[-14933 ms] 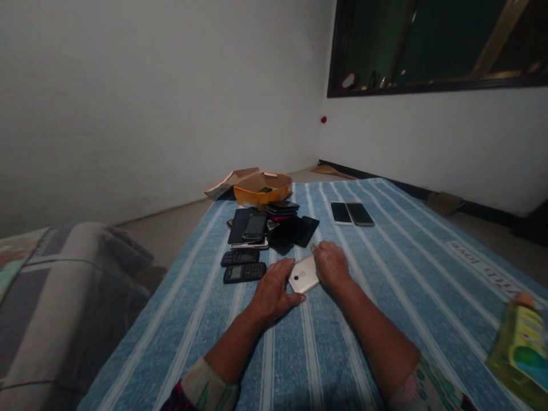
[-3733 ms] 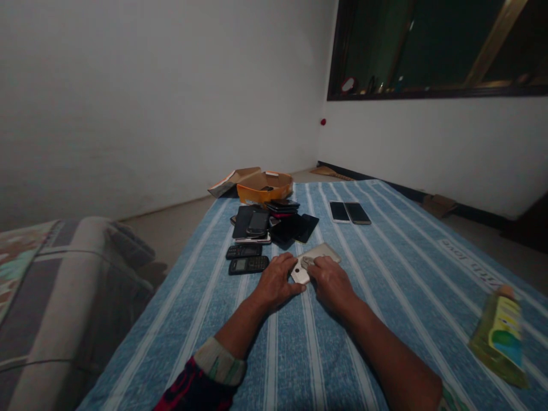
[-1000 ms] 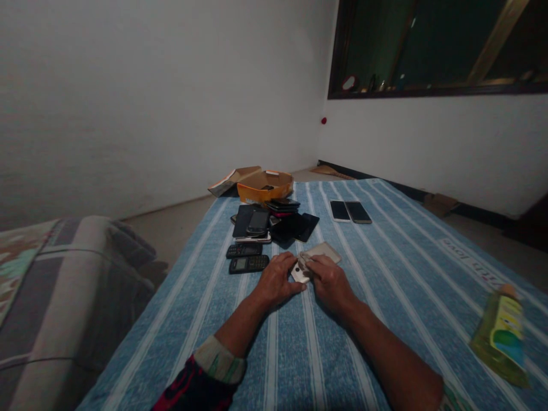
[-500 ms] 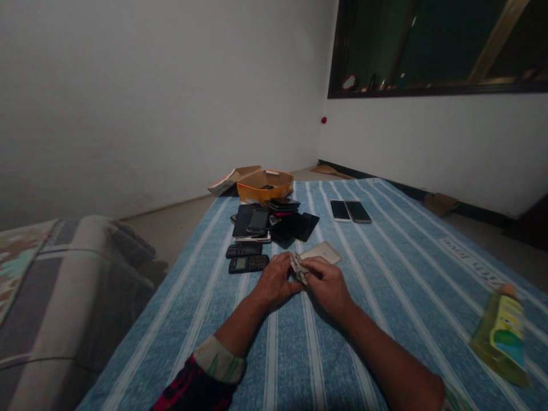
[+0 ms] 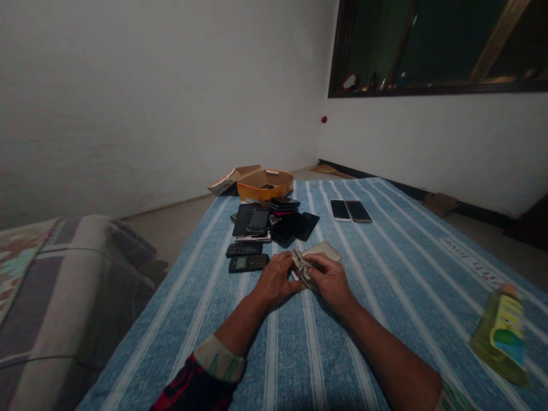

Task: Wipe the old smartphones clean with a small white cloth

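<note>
A pale, whitish-gold phone (image 5: 327, 250) lies at a slant on the blue striped cloth, its middle covered by my hands. My left hand (image 5: 278, 279) grips its near left end between thumb and fingers. A crumpled light grey rag (image 5: 302, 267) is pressed onto the phone, bunched in the closed fingers of my right hand (image 5: 329, 281). Just left of my left hand lie two dark keypad phones, the nearer one (image 5: 249, 263) in front of the other (image 5: 244, 249).
Beyond my hands is a heap of dark phones (image 5: 287, 227), with an open orange box (image 5: 265, 187) behind it. Two phones (image 5: 358, 211) lie side by side at the right. A bottle of yellow-green liquid (image 5: 503, 337) rests at the near right on the striped cloth (image 5: 411, 319).
My right hand and the rag have shifted slightly to the right along the phone, covering more of it. The left hand stays almost where it was.
</note>
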A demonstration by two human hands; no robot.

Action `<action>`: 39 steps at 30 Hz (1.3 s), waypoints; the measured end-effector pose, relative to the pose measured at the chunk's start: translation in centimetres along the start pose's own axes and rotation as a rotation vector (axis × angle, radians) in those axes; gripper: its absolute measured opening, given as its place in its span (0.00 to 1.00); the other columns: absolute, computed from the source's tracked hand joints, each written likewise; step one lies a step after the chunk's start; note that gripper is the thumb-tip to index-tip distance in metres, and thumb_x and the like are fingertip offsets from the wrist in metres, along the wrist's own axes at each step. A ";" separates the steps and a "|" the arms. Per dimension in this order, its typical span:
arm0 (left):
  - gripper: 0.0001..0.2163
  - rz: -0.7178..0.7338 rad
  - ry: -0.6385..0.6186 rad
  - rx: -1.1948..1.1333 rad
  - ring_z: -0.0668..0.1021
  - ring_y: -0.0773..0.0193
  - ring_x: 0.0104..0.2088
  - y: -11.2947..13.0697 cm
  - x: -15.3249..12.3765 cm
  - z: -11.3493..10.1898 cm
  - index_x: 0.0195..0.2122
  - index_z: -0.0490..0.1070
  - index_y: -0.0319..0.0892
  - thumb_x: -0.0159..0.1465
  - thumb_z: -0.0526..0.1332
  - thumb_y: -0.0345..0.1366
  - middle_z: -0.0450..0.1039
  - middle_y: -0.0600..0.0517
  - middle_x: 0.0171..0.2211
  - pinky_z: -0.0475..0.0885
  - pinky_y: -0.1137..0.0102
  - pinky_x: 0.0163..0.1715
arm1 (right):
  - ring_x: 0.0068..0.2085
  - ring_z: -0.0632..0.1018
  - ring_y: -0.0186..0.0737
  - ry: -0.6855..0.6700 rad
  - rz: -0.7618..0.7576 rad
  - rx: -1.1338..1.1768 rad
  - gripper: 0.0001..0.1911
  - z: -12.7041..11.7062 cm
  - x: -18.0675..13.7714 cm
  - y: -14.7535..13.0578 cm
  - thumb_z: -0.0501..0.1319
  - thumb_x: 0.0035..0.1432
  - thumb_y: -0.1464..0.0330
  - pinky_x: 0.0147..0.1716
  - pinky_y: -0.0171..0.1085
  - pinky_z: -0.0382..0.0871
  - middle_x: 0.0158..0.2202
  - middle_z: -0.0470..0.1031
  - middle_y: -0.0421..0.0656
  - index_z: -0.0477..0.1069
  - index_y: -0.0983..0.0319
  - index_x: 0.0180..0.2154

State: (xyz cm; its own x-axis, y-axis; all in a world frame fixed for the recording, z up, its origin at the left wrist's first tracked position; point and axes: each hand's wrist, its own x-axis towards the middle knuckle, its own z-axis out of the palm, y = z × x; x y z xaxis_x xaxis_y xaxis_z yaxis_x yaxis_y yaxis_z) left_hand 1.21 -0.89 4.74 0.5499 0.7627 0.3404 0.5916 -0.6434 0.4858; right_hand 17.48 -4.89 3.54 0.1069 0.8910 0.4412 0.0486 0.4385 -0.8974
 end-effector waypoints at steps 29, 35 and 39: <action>0.21 -0.040 -0.019 0.055 0.75 0.49 0.49 0.1 0.0 -0.1 0.44 0.75 0.41 0.50 0.73 0.40 0.74 0.45 0.47 0.70 0.58 0.50 | 0.50 0.72 0.48 -0.487 -0.110 -1.142 0.14 -1.5 -0.3 -2.6 0.57 0.59 0.79 0.48 0.40 0.68 0.46 0.75 0.51 0.77 0.63 0.43; 0.18 -0.042 -0.029 0.038 0.75 0.50 0.47 0.4 0.0 -0.2 0.42 0.75 0.40 0.51 0.72 0.38 0.74 0.45 0.46 0.70 0.59 0.50 | 0.49 0.73 0.48 -0.499 -0.148 -1.136 0.14 -1.6 0.0 -2.5 0.56 0.62 0.78 0.45 0.42 0.69 0.46 0.76 0.50 0.78 0.62 0.42; 0.21 -0.065 -0.014 0.057 0.75 0.49 0.48 0.5 0.0 -0.3 0.44 0.75 0.41 0.49 0.73 0.38 0.74 0.45 0.47 0.71 0.59 0.49 | 0.50 0.73 0.49 -0.457 -0.102 -1.203 0.15 -2.0 0.3 -2.4 0.54 0.62 0.79 0.44 0.41 0.70 0.47 0.76 0.51 0.78 0.63 0.43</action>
State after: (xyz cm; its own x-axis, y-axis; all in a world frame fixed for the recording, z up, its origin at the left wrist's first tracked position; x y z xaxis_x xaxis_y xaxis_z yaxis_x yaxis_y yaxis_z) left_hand 1.34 -1.16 5.22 0.5176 0.8021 0.2979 0.6586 -0.5957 0.4597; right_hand 19.34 -5.87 5.82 -0.2861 0.9237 0.2548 0.9208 0.3386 -0.1936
